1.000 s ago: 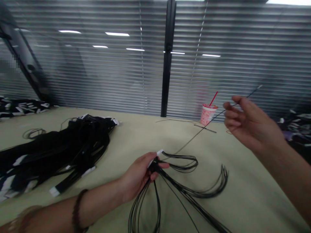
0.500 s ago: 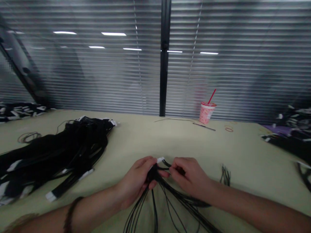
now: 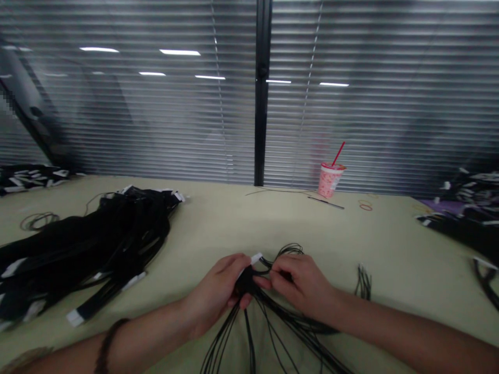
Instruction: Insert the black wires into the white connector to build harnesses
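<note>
A wire harness of thin black wires is gripped in my left hand, thumb on top near a white connector. Its loose wires fan down toward me and to the right. Just right of the connector, my right hand pinches some of the black wires between thumb and finger. A loop of thin wires arches up behind that hand. The exact point of the pinch is partly hidden by the fingers.
A heap of black harnesses with white ends lies at left. Behind are a pink cup with a red straw, a thin dark tool and rubber bands. Short wires lie beyond my right forearm; more harnesses are at far right.
A loop of thin wires now shows above my right hand, where none stood before. My right hand has shifted very slightly left; my left hand keeps its hold. The view has moved a little.
</note>
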Available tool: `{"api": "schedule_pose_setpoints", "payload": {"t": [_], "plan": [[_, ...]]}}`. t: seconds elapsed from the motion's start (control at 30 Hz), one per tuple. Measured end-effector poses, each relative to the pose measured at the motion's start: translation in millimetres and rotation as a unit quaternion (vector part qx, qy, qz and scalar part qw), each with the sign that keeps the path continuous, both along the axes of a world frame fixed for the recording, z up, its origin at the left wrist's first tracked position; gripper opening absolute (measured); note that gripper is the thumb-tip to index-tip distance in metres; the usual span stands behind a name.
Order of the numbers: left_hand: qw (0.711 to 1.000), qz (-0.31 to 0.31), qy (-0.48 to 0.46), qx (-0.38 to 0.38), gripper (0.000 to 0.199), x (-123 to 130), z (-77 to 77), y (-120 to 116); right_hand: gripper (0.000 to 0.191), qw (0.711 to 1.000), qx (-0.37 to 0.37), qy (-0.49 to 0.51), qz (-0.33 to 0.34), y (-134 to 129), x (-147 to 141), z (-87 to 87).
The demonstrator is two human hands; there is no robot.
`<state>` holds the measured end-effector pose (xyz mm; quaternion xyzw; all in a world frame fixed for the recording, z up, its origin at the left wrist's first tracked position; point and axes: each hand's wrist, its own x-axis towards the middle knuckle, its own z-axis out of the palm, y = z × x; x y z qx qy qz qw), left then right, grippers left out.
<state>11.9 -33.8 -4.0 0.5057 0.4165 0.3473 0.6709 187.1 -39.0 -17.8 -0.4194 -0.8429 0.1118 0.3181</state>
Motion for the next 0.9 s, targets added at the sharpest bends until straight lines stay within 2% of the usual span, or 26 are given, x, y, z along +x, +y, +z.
{"api": "schedule_pose_setpoints", "payload": {"t": [0.23, 0.4, 0.9], "plan": [[1.0, 0.008, 0.02, 0.002, 0.027, 0.7, -0.4, -1.3, 0.021, 0.999, 0.003, -0.002, -0.033, -2.2, -1.4, 6.6], [1.0, -0.002, 0.02, 0.008, 0.028, 0.9, 0.1, -1.9, 0.027, 0.999, 0.009, 0.004, -0.038, -2.1, -2.3, 5.4], [0.999, 0.005, 0.042, 0.016, 0.028, 2.5, 1.4, -2.1, 0.034, 1.0, 0.015, 0.001, -0.015, -1.9, -3.3, 4.5]]}}
